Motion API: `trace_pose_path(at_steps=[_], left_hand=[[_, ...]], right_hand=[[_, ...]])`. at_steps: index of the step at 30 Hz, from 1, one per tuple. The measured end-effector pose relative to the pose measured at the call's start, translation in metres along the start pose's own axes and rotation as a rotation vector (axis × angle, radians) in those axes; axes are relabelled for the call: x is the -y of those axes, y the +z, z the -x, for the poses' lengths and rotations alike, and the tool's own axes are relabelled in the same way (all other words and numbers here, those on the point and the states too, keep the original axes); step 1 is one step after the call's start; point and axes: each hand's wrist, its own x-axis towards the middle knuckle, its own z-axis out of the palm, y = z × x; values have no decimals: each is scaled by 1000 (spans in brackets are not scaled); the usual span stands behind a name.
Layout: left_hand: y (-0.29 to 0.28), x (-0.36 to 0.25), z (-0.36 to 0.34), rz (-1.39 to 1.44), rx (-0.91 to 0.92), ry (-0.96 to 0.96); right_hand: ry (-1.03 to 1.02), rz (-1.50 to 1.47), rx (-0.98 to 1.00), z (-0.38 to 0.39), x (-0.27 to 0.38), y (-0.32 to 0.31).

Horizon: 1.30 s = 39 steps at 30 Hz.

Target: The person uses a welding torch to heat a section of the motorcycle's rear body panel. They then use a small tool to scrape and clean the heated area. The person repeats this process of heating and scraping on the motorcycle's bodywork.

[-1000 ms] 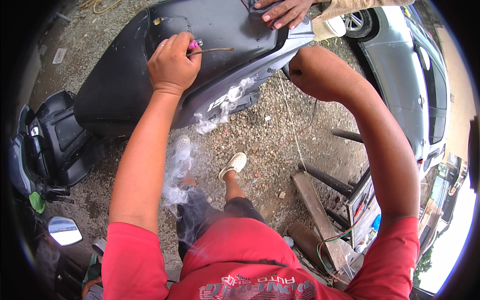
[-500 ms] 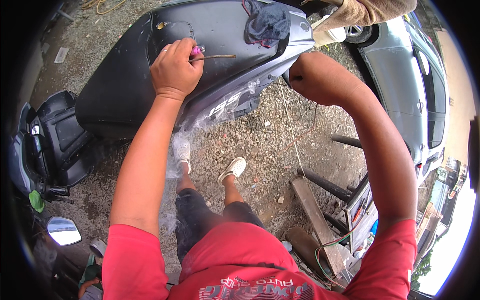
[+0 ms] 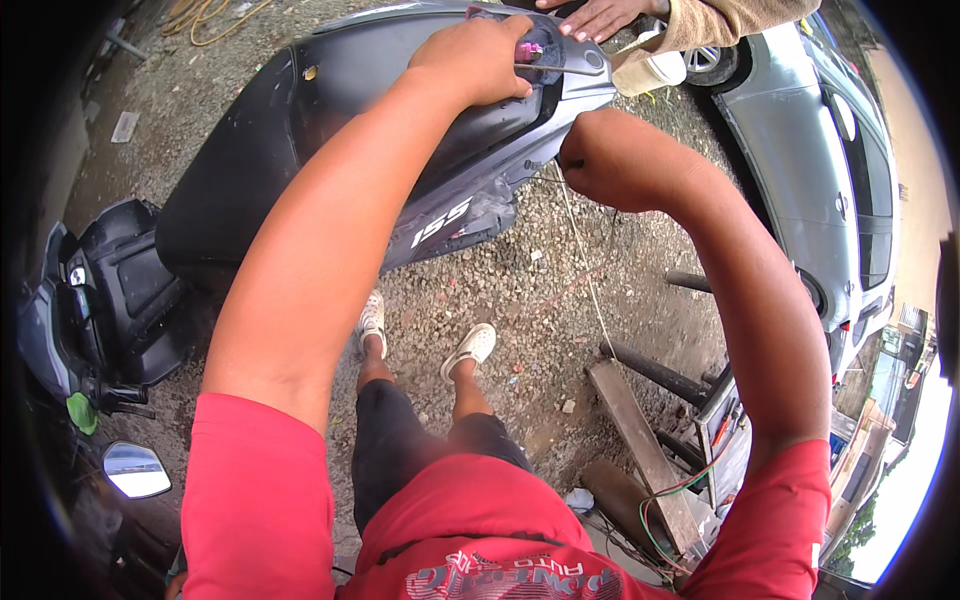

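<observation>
A black motor scooter seat [image 3: 240, 150] joins a dark grey tail panel [image 3: 440, 225] with white markings. My left hand [image 3: 475, 62] reaches over the seat's far right end, its fingers closed around a thin rod [image 3: 565, 69] and a small pink piece [image 3: 530, 50]. Beneath them lies a dark cloth [image 3: 545, 75], largely covered by my hand. My right hand [image 3: 625, 160] is a fist beside the tail's right end; whatever is in it is hidden. A co-worker's hand [image 3: 600, 18] rests flat near the tail's tip.
A pale bucket [image 3: 650, 72] stands beyond the tail, near a silver car [image 3: 800, 150]. Scooter front parts [image 3: 110, 290] and a mirror [image 3: 136, 470] are at left. Planks [image 3: 640, 440], pipes and wires lie at lower right on the gravel.
My left hand has moved right across the seat onto the cloth, carrying the thin rod and pink piece. A co-worker's hand has appeared at the tail. The smoke near the panel has thinned.
</observation>
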Motion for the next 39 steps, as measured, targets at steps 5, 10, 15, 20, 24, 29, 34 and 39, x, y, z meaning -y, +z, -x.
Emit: trace_pose_path(at_steps=[5,10,15,20,24,29,34,39], left_hand=[[-7,-1,10,-37,113,-63],[7,1,15,-45,-58,84],[8,-7,11,62,41,110],[-4,-20,32,329,238,39],[5,-22,57,490,238,-59],[8,-33,68,452,155,-135],[12,-33,72,336,68,-89],[6,-35,74,460,131,-222]], right_hand=[[20,-27,-17,2,-1,1],[-14,-28,-10,2,5,-3],[-14,-31,-7,1,4,0],[-9,-23,-24,0,-9,8],[-10,-7,-40,0,2,2],[-11,6,-34,0,2,2],[-33,21,9,-2,1,0],[-59,-18,-41,4,6,-2]])
